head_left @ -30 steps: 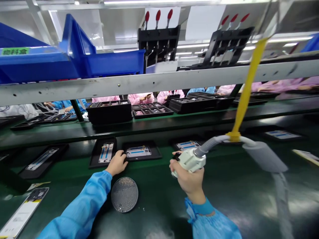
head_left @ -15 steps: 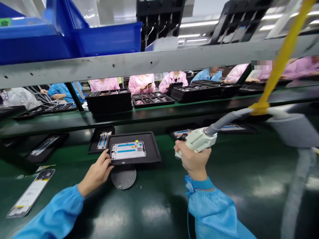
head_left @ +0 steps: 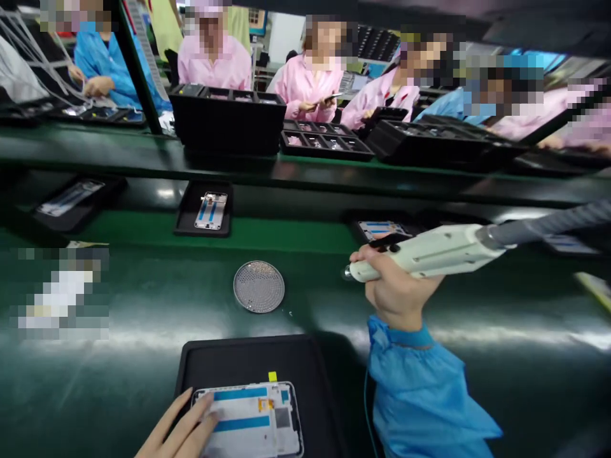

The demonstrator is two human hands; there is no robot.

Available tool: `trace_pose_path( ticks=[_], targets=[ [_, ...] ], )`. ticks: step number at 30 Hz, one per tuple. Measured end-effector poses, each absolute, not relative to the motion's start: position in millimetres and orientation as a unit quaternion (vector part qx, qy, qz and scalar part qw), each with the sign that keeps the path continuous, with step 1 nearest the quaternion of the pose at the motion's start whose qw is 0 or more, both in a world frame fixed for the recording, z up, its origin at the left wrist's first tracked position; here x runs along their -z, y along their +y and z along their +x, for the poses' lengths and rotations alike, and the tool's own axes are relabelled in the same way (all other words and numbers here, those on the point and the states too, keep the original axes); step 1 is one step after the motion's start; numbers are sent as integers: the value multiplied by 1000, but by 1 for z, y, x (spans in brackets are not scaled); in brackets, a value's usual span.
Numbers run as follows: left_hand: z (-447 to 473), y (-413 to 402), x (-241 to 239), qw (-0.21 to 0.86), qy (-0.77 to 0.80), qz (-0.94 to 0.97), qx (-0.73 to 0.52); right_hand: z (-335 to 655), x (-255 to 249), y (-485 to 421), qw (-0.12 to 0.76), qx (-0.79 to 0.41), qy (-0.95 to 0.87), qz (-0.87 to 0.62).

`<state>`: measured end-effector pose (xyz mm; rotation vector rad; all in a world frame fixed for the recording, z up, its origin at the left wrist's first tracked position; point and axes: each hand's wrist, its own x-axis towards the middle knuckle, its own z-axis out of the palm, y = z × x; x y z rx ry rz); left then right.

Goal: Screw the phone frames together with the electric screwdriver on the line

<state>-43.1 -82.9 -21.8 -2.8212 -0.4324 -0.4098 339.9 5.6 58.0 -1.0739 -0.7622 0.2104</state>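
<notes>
From my head, the camera looks forward and down across the green bench (head_left: 138, 359), my left hand (head_left: 184, 429) near at seven o'clock (cropped below), co-workers (head_left: 312, 81) farther off at twelve.

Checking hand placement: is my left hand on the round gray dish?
No, the left hand lies over one end of the phone frame in the black tray, and the round gray dish sits apart beyond it.

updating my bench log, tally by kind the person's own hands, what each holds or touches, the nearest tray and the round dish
Hands: 2 (left hand, right hand)
Handheld tool: 1, in the right hand
Phone frame: 1, under the left
Nearest tray: 1
Round dish: 1
Total: 6
</notes>
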Motion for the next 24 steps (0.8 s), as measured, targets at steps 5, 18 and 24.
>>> trace_pose_path(
  ticks=[5, 18, 24],
  targets=[
    [7, -63, 16, 43, -121, -971, 200, 291, -58, 7, 760, -212, -365, -494],
    [17, -19, 15, -22, -129, -972, 197, 213, -30, 57, 670, -354, -455, -468],
    [19, -22, 21, -53, -146, -963, 219, 215, -22, 56, 661, -347, -459, -481]
  ],
)
